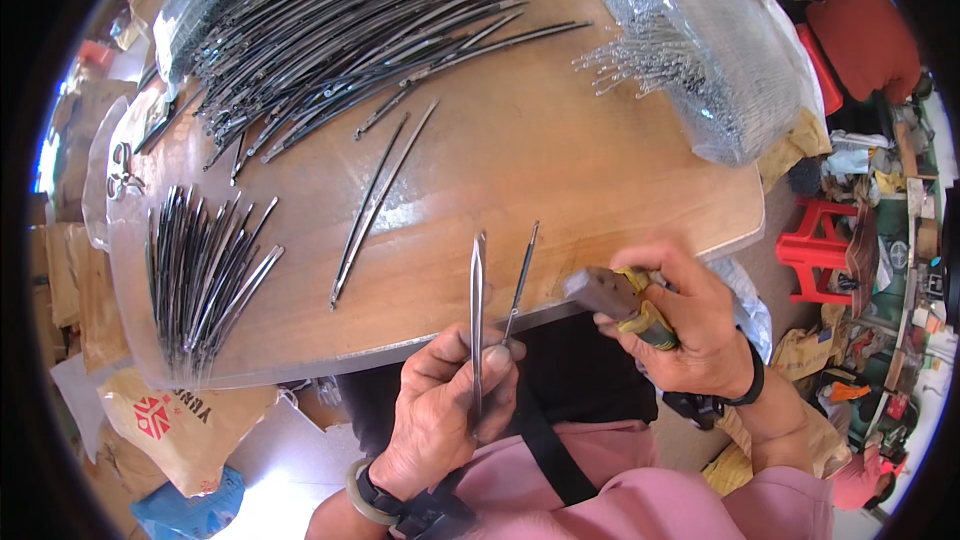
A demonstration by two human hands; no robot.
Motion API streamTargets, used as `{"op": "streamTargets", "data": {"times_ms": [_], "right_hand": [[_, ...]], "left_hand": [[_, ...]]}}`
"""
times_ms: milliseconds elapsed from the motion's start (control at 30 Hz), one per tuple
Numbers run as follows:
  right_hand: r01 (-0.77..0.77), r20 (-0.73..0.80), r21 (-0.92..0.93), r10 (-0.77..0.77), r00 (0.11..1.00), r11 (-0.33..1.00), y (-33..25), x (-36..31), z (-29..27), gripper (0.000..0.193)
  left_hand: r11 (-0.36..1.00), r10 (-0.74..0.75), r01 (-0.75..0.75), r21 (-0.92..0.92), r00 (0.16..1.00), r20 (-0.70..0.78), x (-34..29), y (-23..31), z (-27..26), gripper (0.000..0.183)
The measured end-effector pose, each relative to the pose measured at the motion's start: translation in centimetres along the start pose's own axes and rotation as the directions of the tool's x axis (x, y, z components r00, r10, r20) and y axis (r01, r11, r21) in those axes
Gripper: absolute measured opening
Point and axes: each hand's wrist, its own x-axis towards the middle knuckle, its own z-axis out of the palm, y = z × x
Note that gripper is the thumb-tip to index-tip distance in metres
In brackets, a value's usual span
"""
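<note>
My left hand [435, 410] is closed at the table's near edge, pinching a long, slim silver metal strip [478, 285] that stands upright between thumb and fingers. A thinner dark rod [523, 275] also rises from this hand, beside the strip and leaning right. My right hand [705, 325], a little blurred, grips pliers [608, 292] with yellow-and-green handles. Their dark jaws point left, apart from the strip and the rod. Two similar strips [385, 195] lie side by side on the table, beyond my left hand.
A big heap of dark metal strips [330, 40] covers the table's far left. A smaller bundle [205, 280] lies near left. Plastic bags of thin wire pieces [650, 60] sit far right. A red stool [820, 245] stands right of the wooden table [600, 180].
</note>
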Motion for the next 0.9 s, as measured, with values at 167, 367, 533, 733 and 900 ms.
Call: {"op": "streamTargets", "data": {"times_ms": [167,367,533,733,900], "right_hand": [[-0.069,0.138,0.161,0.047,0.989,0.985,-0.3,-2.2,0.5,0.034],[-0.09,0.264,0.227,0.027,0.964,0.97,-1.3,-2.0,1.2,0.037],[0.086,0.305,0.008,-0.084,0.949,0.996,-1.1,-2.4,2.0,0.031],[0.211,0.338,0.032,-0.209,0.918,0.977,-2.1,1.8,2.8,0.031],[0.149,0.386,0.03,-0.149,0.91,0.988,-1.9,4.7,-1.1,0.039]], "left_hand": [[0.954,0.242,-0.222,0.2,0.967,-0.082,-0.9,-0.2,1.4,0.009],[0.928,0.311,-0.284,0.24,0.947,-0.083,-1.1,-0.6,1.6,0.012],[0.918,0.322,-0.275,0.286,0.938,-0.13,-0.8,-1.2,0.3,0.014],[0.844,0.492,-0.413,0.341,0.851,-0.186,-1.2,-0.1,-1.5,0.017],[0.616,0.718,-0.465,0.636,0.664,-0.211,-4.2,3.0,-12.6,0.013]]}}
